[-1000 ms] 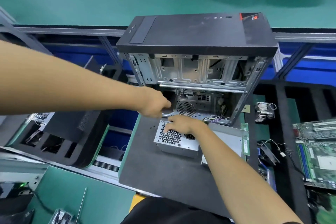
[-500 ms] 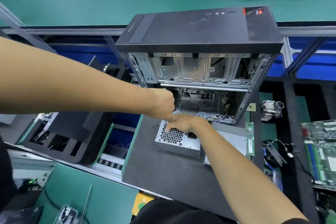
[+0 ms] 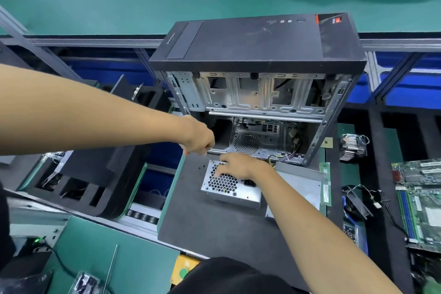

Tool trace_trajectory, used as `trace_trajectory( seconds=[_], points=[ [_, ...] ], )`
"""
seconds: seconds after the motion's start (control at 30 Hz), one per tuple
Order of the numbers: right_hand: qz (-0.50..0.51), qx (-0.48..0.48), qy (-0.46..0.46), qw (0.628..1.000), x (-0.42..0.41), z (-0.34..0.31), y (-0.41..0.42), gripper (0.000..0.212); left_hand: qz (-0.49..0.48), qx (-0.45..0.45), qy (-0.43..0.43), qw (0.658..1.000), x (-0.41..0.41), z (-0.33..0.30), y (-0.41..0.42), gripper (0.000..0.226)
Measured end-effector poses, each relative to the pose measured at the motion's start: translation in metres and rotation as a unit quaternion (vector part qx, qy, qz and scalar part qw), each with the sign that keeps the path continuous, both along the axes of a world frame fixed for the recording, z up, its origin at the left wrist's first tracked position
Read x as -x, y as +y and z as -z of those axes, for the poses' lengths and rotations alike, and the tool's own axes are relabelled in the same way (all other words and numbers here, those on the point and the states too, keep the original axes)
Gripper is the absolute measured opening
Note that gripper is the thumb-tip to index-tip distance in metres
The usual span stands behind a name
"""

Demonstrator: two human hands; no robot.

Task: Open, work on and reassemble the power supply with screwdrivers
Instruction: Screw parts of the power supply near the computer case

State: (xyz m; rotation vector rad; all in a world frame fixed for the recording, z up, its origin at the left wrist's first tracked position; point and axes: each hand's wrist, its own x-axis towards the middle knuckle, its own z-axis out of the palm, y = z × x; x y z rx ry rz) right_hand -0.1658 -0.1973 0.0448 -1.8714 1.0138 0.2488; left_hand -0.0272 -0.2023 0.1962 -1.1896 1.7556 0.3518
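While the left hand [image 3: 199, 139] grips a thin screwdriver [image 3: 211, 159], its tip maybe on a corner screw, the right hand [image 3: 235, 166] presses flat on the power supply [image 3: 230, 186], mid-frame. If the tip slips, it could poke those fingers.

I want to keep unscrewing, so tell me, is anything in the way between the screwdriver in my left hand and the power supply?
Nothing visible. The left hand grips the screwdriver, its tip at the far left corner of the power supply. The right hand rests on the grille beside it, not across its path.
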Motion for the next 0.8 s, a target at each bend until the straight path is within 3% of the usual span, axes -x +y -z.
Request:
trace_trajectory(
  seconds=[0.1,0.2,0.3,0.43,0.57,0.7,0.8],
  points=[
    [0.018,-0.054,-0.017,0.998,-0.003,-0.002,-0.003,0.054,0.165,0.058,-0.051,0.983,0.008,-0.005,0.005,0.016],
    [0.027,-0.08,-0.028,0.996,-0.007,-0.003,-0.002,0.051,0.268,0.084,-0.075,0.957,0.015,0.0,0.009,0.018],
    [0.028,-0.086,-0.047,0.995,-0.008,0.001,0.001,0.048,0.199,0.072,-0.072,0.975,0.019,-0.001,0.009,0.019],
    [0.038,-0.086,-0.065,0.993,-0.007,0.002,0.001,0.041,0.034,-0.057,-0.071,0.995,0.014,-0.001,0.006,0.031],
    [0.035,-0.081,-0.06,0.994,-0.007,0.004,0.0,0.04,0.07,-0.058,-0.097,0.991,0.014,0.007,0.009,0.046],
    [0.048,-0.075,-0.051,0.995,-0.001,0.009,-0.004,0.048,0.136,0.062,-0.099,0.984,0.023,0.017,0.028,0.029],
    [0.046,-0.08,-0.056,0.994,-0.001,0.012,-0.005,0.058,0.249,0.076,-0.093,0.961,0.024,0.018,0.029,0.024]
  ],
)
